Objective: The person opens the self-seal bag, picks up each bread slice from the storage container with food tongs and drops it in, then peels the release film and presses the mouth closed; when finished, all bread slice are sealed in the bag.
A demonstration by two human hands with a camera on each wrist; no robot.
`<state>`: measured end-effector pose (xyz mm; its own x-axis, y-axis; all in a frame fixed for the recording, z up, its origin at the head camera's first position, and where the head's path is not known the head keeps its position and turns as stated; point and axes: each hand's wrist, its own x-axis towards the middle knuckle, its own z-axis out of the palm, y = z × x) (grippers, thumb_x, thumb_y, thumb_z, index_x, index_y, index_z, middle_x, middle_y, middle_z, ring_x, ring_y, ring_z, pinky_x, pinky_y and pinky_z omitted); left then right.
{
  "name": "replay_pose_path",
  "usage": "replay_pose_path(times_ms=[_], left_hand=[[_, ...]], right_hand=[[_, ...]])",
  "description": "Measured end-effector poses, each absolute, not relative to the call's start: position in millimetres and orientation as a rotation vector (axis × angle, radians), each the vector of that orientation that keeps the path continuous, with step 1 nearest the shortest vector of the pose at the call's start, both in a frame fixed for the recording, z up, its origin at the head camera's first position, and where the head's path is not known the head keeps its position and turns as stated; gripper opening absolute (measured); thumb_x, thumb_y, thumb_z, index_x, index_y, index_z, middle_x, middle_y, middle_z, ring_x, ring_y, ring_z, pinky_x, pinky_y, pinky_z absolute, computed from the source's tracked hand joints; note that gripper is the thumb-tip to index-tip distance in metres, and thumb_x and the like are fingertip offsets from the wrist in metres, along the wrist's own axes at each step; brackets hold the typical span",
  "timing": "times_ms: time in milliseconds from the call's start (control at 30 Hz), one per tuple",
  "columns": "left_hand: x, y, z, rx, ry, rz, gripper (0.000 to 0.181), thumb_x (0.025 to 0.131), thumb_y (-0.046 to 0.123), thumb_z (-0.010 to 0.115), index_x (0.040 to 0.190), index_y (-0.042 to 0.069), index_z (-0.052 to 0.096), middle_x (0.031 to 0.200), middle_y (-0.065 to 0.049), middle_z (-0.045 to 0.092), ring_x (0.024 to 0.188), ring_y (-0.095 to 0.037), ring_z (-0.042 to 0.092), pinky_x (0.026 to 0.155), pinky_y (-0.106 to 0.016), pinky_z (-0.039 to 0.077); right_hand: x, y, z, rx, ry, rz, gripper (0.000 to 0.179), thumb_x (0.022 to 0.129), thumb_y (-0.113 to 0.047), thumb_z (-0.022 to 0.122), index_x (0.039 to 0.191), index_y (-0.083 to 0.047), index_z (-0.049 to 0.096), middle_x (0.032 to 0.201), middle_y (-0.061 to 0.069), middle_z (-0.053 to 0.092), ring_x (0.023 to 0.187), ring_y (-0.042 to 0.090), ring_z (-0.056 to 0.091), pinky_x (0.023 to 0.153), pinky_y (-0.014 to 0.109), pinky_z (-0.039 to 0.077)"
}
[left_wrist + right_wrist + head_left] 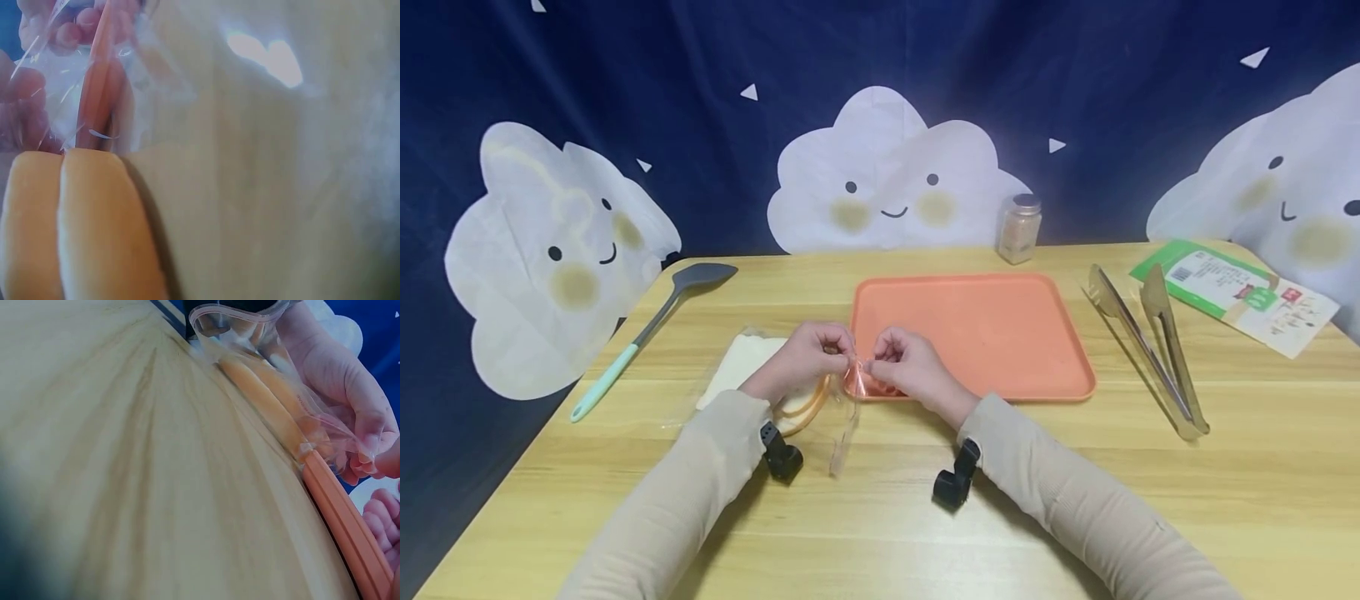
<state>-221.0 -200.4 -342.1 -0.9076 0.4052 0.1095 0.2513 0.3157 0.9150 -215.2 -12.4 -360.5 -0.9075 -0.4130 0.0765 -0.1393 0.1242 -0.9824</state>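
My left hand point(808, 354) pinches the clear plastic bag point(844, 442) between thumb and fingers, over the left front corner of the orange tray point(977, 333). Close beside it, my right hand point(910, 367) pinches the same plastic film, fingers curled. Inside the bag lie slices of bread point(741, 357), flat on the table under my left wrist. Their brown crusts point(94, 219) show side by side in the left wrist view. From the right wrist, the film point(337, 434) appears gathered to a point at the left hand's fingertips, near the tray's rim point(344, 519).
A spatula point(677, 292) with a mint handle lies at the left. Metal tongs point(1150, 350) rest right of the tray, near a green and white packet point(1240, 292). A small lidded jar point(1020, 229) stands at the back edge, before a cloud-patterned curtain point(887, 50).
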Motion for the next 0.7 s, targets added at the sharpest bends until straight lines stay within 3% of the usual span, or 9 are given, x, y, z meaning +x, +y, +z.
replay_pose_path(times_ms=[333, 700], left_hand=[[-219.4, -199.4, -340.6, 0.616, 2.454, 1.632, 0.010, 0.070, -0.012, 0.054, 0.068, -0.004, 0.059, 0.075, -0.002, 0.057, 0.072, -0.013, 0.051, 0.068, -0.021, 0.044], [-218.4, -199.9, -339.2, 0.665, 2.433, 1.642, 0.008, 0.072, -0.010, 0.055, 0.069, -0.005, 0.060, 0.080, -0.007, 0.058, 0.076, -0.016, 0.052, 0.072, -0.023, 0.044]], right_hand=[[-216.5, -13.0, -361.9, -0.543, 2.222, -1.792, 0.006, 0.080, -0.003, 0.065, 0.084, 0.001, 0.061, 0.072, 0.006, 0.061, 0.060, 0.014, 0.056, 0.053, 0.026, 0.050], [-215.9, -15.3, -358.7, -0.494, 2.298, -1.742, 0.007, 0.082, -0.007, 0.064, 0.084, 0.000, 0.065, 0.072, 0.006, 0.063, 0.058, 0.012, 0.056, 0.054, 0.024, 0.049]])
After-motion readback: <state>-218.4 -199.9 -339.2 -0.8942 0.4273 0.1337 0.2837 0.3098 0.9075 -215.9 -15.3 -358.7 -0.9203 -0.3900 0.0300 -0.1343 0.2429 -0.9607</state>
